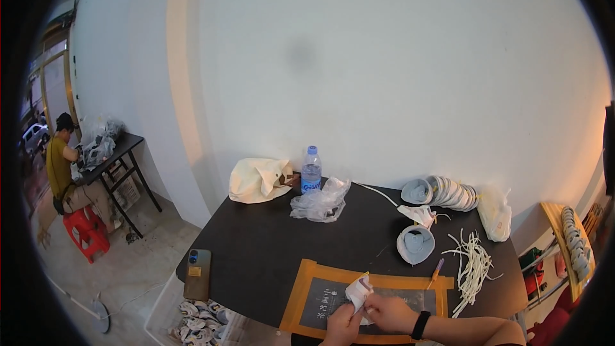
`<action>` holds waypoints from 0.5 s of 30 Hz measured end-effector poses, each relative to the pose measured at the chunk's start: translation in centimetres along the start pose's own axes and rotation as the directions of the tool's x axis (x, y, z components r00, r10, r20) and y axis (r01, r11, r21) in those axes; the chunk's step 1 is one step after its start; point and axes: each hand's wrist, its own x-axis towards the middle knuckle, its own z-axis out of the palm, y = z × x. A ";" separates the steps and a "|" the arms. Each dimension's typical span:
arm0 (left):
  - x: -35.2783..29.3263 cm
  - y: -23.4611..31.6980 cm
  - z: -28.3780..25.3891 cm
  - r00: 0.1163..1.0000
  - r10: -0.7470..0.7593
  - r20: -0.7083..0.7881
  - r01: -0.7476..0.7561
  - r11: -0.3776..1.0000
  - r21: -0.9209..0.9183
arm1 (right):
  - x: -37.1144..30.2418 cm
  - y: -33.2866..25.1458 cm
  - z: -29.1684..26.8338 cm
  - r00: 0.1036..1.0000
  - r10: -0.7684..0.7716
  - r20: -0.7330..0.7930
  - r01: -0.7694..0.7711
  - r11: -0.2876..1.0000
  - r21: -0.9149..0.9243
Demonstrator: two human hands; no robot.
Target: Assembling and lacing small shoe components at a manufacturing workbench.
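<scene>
Work looks partly done: your left hand point(341, 325) and right hand point(387, 313) both pinch one white mask point(359, 292) over the mat point(307, 282), a row of masks point(448, 192) lies finished-looking behind, and loose straps point(474, 266) remain unused.

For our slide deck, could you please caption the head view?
Both hands, left hand and right hand, hold a small white piece over a dark mat on a black table.
</scene>
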 end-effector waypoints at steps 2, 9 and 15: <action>0.1 0.2 0.1 1.000 -0.002 -0.004 0.002 0.999 -0.033 | 1.2 2.3 0.9 0.976 0.162 0.143 -0.205 0.904 0.375; 0.2 -0.2 0.1 1.000 -0.027 0.013 0.027 0.999 0.030 | 0.0 -1.3 -0.7 0.995 0.026 0.097 0.003 0.958 -0.285; 0.0 -1.0 0.6 1.000 -0.008 0.010 0.008 1.000 0.001 | 0.8 1.3 1.0 0.999 -0.023 -0.045 0.033 0.973 0.226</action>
